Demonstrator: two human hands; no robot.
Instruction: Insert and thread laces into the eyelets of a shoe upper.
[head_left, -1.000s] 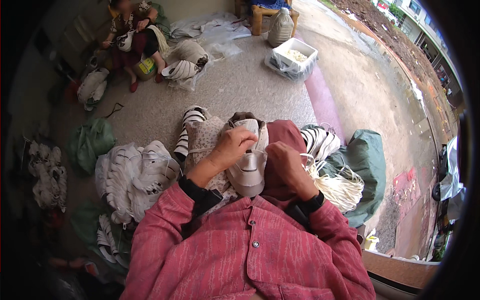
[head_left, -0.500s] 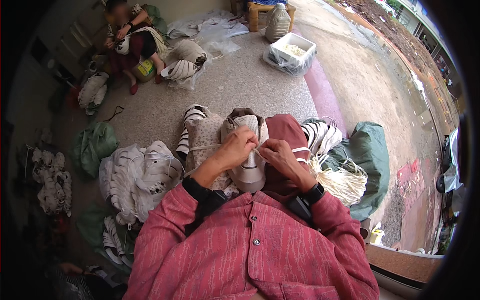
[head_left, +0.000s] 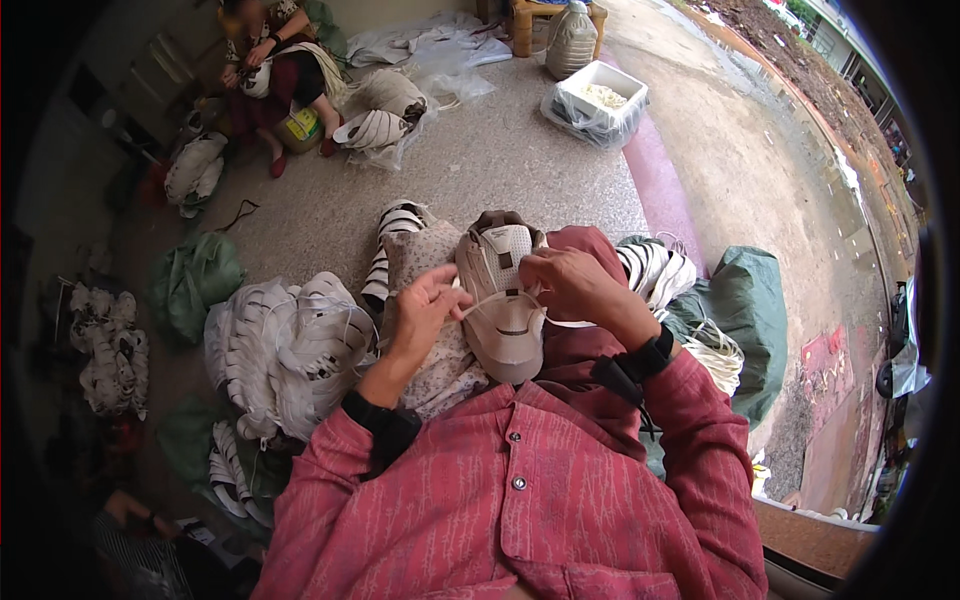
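A beige-white shoe upper (head_left: 508, 345) with a brown collar rests in my lap, its toe toward me. A pale shoelace (head_left: 492, 298) runs across it between my hands. My left hand (head_left: 428, 308) is left of the shoe, thumb and forefinger pinching one end of the lace while the other fingers are partly raised. Over the shoe's right side, my right hand (head_left: 578, 288) is closed on the lace, its fingertips partly hidden behind the hand. A loose length of lace hangs below the right hand over the dark red cloth on my right leg.
White shoe uppers (head_left: 265, 350) are piled at my left, with striped ones (head_left: 655, 270) at right beside cream laces (head_left: 715, 355) and a green sack (head_left: 750, 310). Farther off stand a white foam box (head_left: 605, 100) and a seated person (head_left: 285, 75) holding a shoe.
My hands have moved apart, drawing the lace out between them. The left hand went left and its fingers loosened; the right hand moved slightly up and right.
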